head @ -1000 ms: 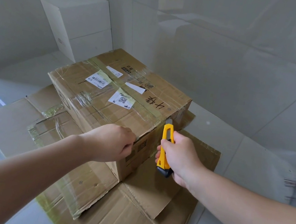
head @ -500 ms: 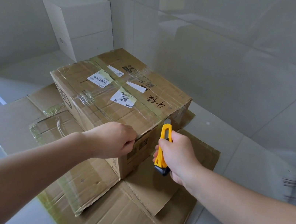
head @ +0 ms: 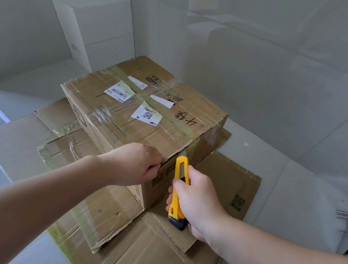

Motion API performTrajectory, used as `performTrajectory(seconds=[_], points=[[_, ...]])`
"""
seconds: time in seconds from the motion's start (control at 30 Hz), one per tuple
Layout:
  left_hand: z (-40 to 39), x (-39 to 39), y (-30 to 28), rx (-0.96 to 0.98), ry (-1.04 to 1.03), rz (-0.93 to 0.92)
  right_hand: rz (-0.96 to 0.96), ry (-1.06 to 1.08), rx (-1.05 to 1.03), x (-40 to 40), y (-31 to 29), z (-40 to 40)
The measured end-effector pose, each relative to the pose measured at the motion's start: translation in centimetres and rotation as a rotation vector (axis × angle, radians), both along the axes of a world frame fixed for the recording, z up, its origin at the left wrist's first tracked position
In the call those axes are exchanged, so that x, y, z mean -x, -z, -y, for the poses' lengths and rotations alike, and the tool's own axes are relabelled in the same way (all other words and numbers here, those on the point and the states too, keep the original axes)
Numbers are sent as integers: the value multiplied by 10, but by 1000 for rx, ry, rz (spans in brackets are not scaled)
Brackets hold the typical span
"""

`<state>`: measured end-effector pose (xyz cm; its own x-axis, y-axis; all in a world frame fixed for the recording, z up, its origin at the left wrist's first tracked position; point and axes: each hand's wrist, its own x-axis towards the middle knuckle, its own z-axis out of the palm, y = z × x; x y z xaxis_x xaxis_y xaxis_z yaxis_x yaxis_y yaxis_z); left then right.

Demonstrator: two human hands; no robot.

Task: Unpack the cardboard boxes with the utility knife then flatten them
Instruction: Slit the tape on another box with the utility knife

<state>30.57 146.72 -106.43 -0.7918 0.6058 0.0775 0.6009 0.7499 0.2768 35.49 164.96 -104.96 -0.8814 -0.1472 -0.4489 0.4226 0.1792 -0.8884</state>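
Taped box [head: 139,112]: left hand [head: 133,166] pinches corner tape; right hand [head: 196,199], gripping yellow knife [head: 178,192], has raised blade to the seam, cut imminent.

A taped brown cardboard box [head: 141,113] sits sealed atop flattened cardboard [head: 149,253], yellow utility knife [head: 178,192] upright at its corner.

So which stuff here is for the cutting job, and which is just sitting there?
For the job:
taped box
knife, gripped in the right hand
left hand, holding the box's near edge
flattened cardboard underneath

Just sitting there:
white box in the corner
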Motion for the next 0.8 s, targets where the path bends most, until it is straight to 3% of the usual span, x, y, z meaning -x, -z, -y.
performTrajectory(seconds=[0.1,0.3,0.47,0.57,0.67,0.8], points=[[3,3,-3,-10,-42,82,-1,-20,-1,-10,0,-5],[10,10,-17,-210,-407,250,21,-151,12,-34,3,-1],[1,13,-28,-137,-369,90,-2,-152,-15,-40,-3,-21],[-15,10,-28,76,-296,81,-53,-38,-173,-23,3,-44],[-34,12,-23,307,-258,34,-359,-119,-457,10,17,-70],[-41,17,-16,332,-227,28,-908,-483,-1011,44,20,-100]])
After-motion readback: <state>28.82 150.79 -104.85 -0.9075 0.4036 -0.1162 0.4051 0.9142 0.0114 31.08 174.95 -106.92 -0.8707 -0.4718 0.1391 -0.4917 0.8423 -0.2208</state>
